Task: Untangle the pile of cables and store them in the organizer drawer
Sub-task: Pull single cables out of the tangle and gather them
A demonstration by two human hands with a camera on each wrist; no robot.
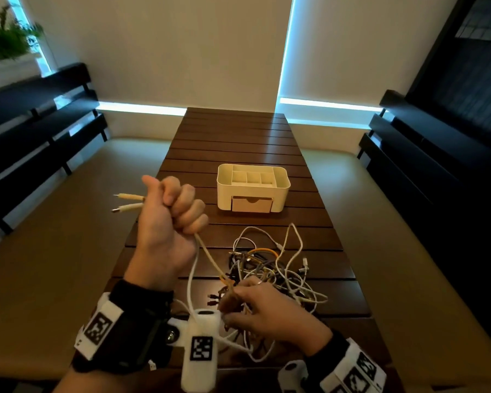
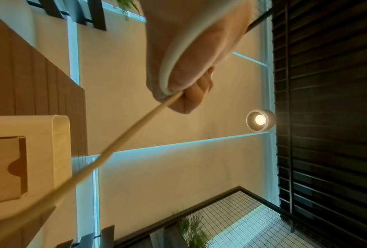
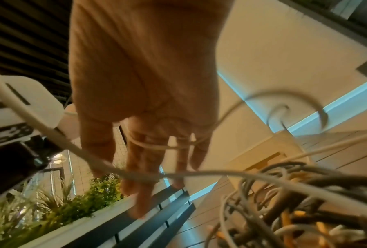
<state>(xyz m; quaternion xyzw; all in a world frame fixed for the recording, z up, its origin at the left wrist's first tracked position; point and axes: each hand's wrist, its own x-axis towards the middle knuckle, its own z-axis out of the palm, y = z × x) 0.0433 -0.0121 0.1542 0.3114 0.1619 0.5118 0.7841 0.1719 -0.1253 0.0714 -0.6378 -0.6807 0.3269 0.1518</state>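
Already the left hand (image 1: 170, 219) is fisted round a cream cable (image 1: 210, 256), both plug ends sticking out left, its run dropping taut into the cable pile (image 1: 275, 268) on the near counter (image 1: 238, 137). The right hand (image 1: 267, 310) rests on the pile's near edge, fingers (image 3: 148, 167) loosely spread with thin white loops lying across them. Pulling harder could cinch a knot or drag the whole tangle, because the cream cable threads under others. The organizer (image 1: 253, 188), drawer (image 1: 251, 204) closed, sits farther off.
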